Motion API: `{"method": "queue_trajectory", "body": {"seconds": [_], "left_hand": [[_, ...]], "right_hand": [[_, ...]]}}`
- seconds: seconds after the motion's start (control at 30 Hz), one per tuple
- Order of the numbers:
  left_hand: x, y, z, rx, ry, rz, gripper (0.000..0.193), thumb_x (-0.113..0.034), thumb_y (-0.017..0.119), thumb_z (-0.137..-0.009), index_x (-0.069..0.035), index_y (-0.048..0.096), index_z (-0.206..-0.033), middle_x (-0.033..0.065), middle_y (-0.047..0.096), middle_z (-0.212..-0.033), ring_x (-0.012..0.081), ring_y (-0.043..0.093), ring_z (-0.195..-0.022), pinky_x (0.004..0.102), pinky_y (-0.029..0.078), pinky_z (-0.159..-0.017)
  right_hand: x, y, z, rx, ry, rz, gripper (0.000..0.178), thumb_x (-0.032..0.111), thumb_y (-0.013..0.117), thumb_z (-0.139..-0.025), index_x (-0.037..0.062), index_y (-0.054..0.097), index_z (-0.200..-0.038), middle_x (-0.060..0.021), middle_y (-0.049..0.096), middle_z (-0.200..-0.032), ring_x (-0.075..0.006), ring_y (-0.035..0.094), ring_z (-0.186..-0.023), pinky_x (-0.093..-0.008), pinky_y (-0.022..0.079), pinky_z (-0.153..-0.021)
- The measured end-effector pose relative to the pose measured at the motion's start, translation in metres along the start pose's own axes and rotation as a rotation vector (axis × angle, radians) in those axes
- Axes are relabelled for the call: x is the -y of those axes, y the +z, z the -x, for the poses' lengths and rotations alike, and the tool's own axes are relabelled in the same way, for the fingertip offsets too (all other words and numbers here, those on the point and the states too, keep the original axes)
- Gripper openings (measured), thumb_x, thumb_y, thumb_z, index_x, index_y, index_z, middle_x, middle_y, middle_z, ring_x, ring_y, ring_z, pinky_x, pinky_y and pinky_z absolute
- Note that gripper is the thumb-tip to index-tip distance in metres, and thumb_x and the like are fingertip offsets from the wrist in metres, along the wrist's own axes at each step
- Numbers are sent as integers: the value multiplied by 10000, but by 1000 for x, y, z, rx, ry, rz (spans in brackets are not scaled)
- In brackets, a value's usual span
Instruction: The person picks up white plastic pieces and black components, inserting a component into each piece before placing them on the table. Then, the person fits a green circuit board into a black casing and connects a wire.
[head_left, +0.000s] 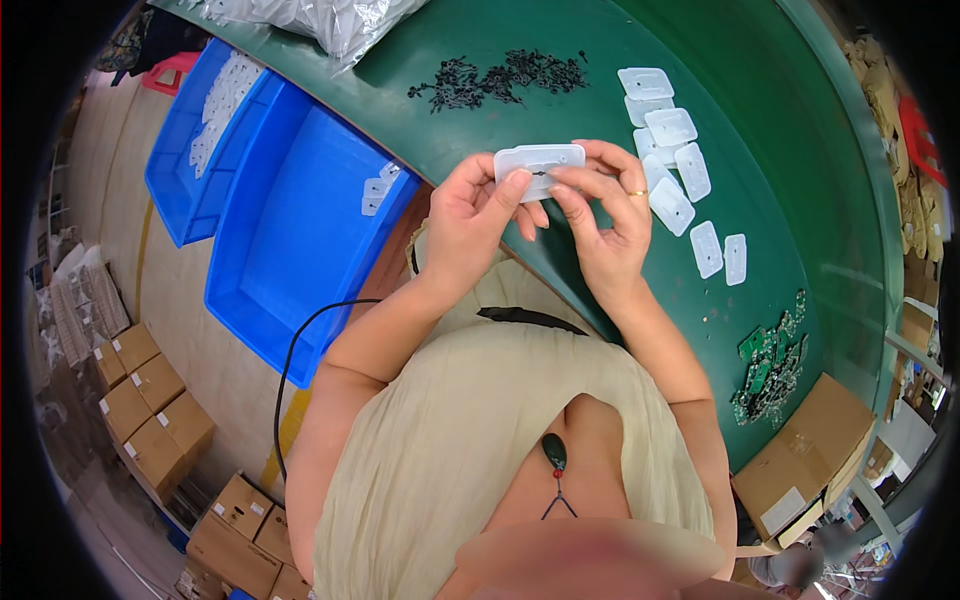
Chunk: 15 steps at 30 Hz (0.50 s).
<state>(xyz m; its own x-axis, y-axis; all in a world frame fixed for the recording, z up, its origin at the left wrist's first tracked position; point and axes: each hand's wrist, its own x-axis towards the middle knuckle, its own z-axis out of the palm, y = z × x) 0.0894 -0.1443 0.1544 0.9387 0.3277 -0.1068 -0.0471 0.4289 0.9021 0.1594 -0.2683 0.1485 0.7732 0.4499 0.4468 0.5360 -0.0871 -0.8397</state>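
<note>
Between both hands, over the near edge of the green table, I hold a white translucent plastic cover (pixel 541 160) with rounded corners. A small black part (pixel 541 173) sits at its middle. My left hand (pixel 476 207) grips the cover's left end, thumb on its face. My right hand (pixel 612 205) has its fingers closed at the right end, with thumb and index finger near the black part. Several like covers (pixel 671 127) lie in a loose group right of my hands. A pile of small black parts (pixel 500 80) is spread on the table beyond them.
Green circuit boards (pixel 772 365) are heaped at the right, near an open cardboard box (pixel 808 455). On the left, a blue bin (pixel 290 200) holds a few white pieces; another blue bin (pixel 180 205) holds many. A clear plastic bag (pixel 340 25) lies at the far left. A black cable (pixel 285 390) hangs by my left arm.
</note>
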Motion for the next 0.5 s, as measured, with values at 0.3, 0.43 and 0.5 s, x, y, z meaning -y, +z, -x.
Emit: {"method": "queue_trajectory", "body": {"seconds": [0.3, 0.43, 0.5], "left_hand": [[7, 2, -1, -5, 12, 15, 127, -110, 509, -878, 11, 477, -898, 89, 583, -761, 108, 564, -596, 215, 453, -524], [9, 3, -2, 2, 30, 21, 126, -104, 515, -873, 11, 473, -901, 89, 584, -765, 105, 564, -601, 209, 449, -517], [8, 2, -1, 5, 41, -16, 115, -95, 518, -869, 10, 477, -891, 80, 571, -773, 101, 560, -598, 204, 446, -506]], "right_hand": [[-3, 9, 7, -73, 68, -115, 81, 33, 629, -757, 30, 611, -835, -135, 470, -1060, -206, 550, -854, -292, 469, -705], [-2, 6, 7, -48, 138, -158, 133, 51, 633, -765, 23, 576, -881, -122, 475, -1042, -182, 542, -841, -265, 460, -676], [3, 6, 4, -51, 205, -276, 167, 57, 635, -768, 24, 559, -912, -100, 495, -1001, -151, 534, -816, -246, 449, -646]]}}
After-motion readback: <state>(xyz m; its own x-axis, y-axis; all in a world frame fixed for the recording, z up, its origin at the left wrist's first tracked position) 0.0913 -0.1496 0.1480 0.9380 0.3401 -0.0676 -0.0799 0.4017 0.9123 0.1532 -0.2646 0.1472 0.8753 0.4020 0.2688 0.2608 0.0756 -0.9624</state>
